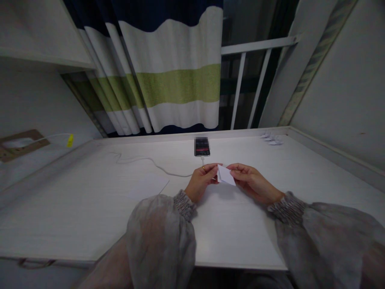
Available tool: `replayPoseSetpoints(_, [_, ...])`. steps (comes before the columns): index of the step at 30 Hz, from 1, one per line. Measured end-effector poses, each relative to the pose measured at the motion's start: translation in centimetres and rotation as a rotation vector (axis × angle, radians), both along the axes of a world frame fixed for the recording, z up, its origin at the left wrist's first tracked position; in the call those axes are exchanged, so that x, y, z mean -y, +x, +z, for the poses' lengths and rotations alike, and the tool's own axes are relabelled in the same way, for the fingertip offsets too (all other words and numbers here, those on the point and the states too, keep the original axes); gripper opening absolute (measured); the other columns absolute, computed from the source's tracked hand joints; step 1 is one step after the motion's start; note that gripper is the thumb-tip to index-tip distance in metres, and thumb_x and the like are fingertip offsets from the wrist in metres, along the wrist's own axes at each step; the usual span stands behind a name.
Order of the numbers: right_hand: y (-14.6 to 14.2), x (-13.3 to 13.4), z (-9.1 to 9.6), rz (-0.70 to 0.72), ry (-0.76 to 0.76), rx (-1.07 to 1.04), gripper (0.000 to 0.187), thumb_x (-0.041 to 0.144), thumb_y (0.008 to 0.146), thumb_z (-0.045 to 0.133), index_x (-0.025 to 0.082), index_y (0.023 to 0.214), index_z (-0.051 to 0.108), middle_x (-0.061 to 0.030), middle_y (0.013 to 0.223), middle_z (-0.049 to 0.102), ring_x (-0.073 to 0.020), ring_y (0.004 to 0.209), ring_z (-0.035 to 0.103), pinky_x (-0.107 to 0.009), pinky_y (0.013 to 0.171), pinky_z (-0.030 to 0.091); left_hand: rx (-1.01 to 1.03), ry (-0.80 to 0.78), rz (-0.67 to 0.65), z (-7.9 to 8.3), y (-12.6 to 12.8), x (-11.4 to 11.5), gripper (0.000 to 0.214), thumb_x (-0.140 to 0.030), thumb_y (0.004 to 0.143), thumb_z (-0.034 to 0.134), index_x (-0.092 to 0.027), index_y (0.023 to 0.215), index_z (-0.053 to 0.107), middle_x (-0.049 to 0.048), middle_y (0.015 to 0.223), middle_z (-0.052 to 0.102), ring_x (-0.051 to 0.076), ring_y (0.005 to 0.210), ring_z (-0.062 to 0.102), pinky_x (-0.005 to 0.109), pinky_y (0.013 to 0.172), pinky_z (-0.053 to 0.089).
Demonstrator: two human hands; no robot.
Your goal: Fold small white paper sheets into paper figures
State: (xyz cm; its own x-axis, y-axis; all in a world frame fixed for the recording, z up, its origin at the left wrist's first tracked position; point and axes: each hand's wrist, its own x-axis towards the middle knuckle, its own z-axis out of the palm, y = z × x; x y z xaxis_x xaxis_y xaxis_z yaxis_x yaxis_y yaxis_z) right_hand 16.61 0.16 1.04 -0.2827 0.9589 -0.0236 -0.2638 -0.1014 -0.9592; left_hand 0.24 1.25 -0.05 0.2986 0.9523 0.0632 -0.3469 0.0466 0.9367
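Note:
A small folded piece of white paper (226, 176) is held up between both hands, just above the white desk (234, 233). My left hand (202, 179) pinches its left edge between thumb and fingers; a ring shows on one finger. On the other side, my right hand (252, 180) grips the right edge, thumb on top and fingers behind. Past the hands lies a phone (201, 147) with its screen lit and a white cable (156, 165) plugged into its near end. A flat sheet of white paper (147, 187) rests by my left forearm.
Several small folded white paper pieces (271, 138) sit in the far right corner of the desk. A striped curtain (177, 86) and white window bars (240, 88) stand behind. On the left wall is a socket panel (24, 143) with a yellow-tagged cord.

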Motion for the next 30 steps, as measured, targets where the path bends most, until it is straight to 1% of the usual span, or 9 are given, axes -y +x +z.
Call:
replayPoseSetpoints(4, [-0.1, 0.0, 0.3, 0.017, -0.048, -0.001, 0.02, 0.025, 0.06, 0.069, 0.017, 0.076, 0.061, -0.0002, 0.072, 0.063, -0.0115, 0.065, 0.056, -0.026, 0.066, 0.043, 0.025, -0.014, 0.003, 0.3, 0.0, 0.2, 0.031, -0.031, 0.06, 0.069, -0.013, 0.085, 0.066, 0.004, 0.073, 0.062, 0.01, 0.063, 0.053, 0.024, 0.06, 0.043])
replayPoseSetpoints(10, [-0.1, 0.0, -0.1, 0.025, 0.0, 0.075, 0.02, 0.028, 0.062, 0.069, 0.016, 0.077, 0.062, 0.0001, 0.07, 0.061, -0.0108, 0.064, 0.055, -0.025, 0.064, 0.042, -0.048, -0.017, 0.147, 0.5, 0.1, 0.1, 0.015, -0.02, 0.057, 0.061, -0.011, 0.069, 0.065, 0.003, 0.065, 0.061, 0.011, 0.062, 0.054, 0.023, 0.059, 0.041])
replayPoseSetpoints(14, [-0.3, 0.4, -0.2, 0.026, 0.216, 0.316, 0.023, 0.037, 0.073, 0.058, 0.016, 0.082, 0.061, 0.0002, 0.068, 0.057, -0.0114, 0.065, 0.052, -0.027, 0.066, 0.042, -0.177, 0.018, 0.213, 0.2, -0.1, -0.1, 0.012, -0.02, 0.059, 0.053, -0.012, 0.061, 0.062, -0.0008, 0.054, 0.055, 0.008, 0.049, 0.046, 0.02, 0.049, 0.034])
replayPoseSetpoints(16, [-0.5, 0.8, 0.0, 0.039, 0.373, 0.458, 0.026, 0.038, 0.079, 0.049, 0.017, 0.09, 0.06, -0.0026, 0.08, 0.058, -0.0139, 0.077, 0.053, -0.03, 0.074, 0.042, -0.241, 0.017, 0.23, 0.1, -0.1, -0.1, 0.014, -0.021, 0.06, 0.05, -0.013, 0.06, 0.061, -0.0016, 0.05, 0.052, 0.008, 0.046, 0.043, 0.02, 0.046, 0.03])
replayPoseSetpoints(20, [-0.8, 1.6, 0.3, -0.021, 0.605, 0.641, 0.036, 0.036, 0.074, 0.057, 0.021, 0.106, 0.051, -0.0075, 0.103, 0.051, -0.0187, 0.092, 0.051, -0.035, 0.08, 0.043, -0.389, 0.057, 0.242, -0.3, 0.1, -0.2, 0.013, -0.021, 0.061, 0.049, -0.013, 0.057, 0.059, -0.0021, 0.049, 0.049, 0.008, 0.047, 0.041, 0.02, 0.047, 0.029])
replayPoseSetpoints(23, [-0.9, 1.6, 0.1, -0.048, 0.683, 0.754, 0.043, 0.034, 0.071, 0.06, 0.02, 0.11, 0.048, -0.0093, 0.102, 0.051, -0.0198, 0.088, 0.052, -0.034, 0.071, 0.047, -0.503, 0.132, 0.233, -0.5, 0.2, -0.3, 0.014, -0.022, 0.062, 0.05, -0.013, 0.056, 0.06, -0.0017, 0.051, 0.05, 0.009, 0.05, 0.041, 0.02, 0.048, 0.029])
replayPoseSetpoints(25, [-0.9, 1.4, 0.0, -0.069, 0.732, 0.814, 0.036, 0.03, 0.074, 0.056, 0.019, 0.107, 0.051, -0.0086, 0.096, 0.054, -0.0195, 0.084, 0.054, -0.035, 0.073, 0.046, -0.528, 0.149, 0.227, -0.6, 0.2, -0.3, 0.014, -0.023, 0.062, 0.052, -0.013, 0.056, 0.06, -0.0017, 0.051, 0.05, 0.009, 0.05, 0.041, 0.02, 0.048, 0.029])
replayPoseSetpoints(27, [-0.7, 1.2, -0.1, -0.106, 0.756, 0.853, 0.025, 0.024, 0.077, 0.049, 0.019, 0.102, 0.056, -0.0076, 0.093, 0.059, -0.0196, 0.084, 0.055, -0.035, 0.076, 0.044, -0.506, 0.134, 0.214, -0.6, 0.3, -0.3, 0.014, -0.025, 0.062, 0.055, -0.013, 0.057, 0.061, -0.0019, 0.051, 0.05, 0.009, 0.05, 0.041, 0.02, 0.047, 0.029])
replayPoseSetpoints(30, [-0.3, 0.9, -0.2, -0.142, 0.694, 0.867, 0.024, 0.021, 0.08, 0.042, 0.019, 0.095, 0.061, -0.0064, 0.091, 0.064, -0.0199, 0.084, 0.058, -0.033, 0.074, 0.045, -0.416, 0.078, 0.16, -0.5, 0.4, -0.1, 0.016, -0.028, 0.061, 0.058, -0.013, 0.063, 0.064, -0.0012, 0.052, 0.053, 0.009, 0.049, 0.042, 0.02, 0.047, 0.029])
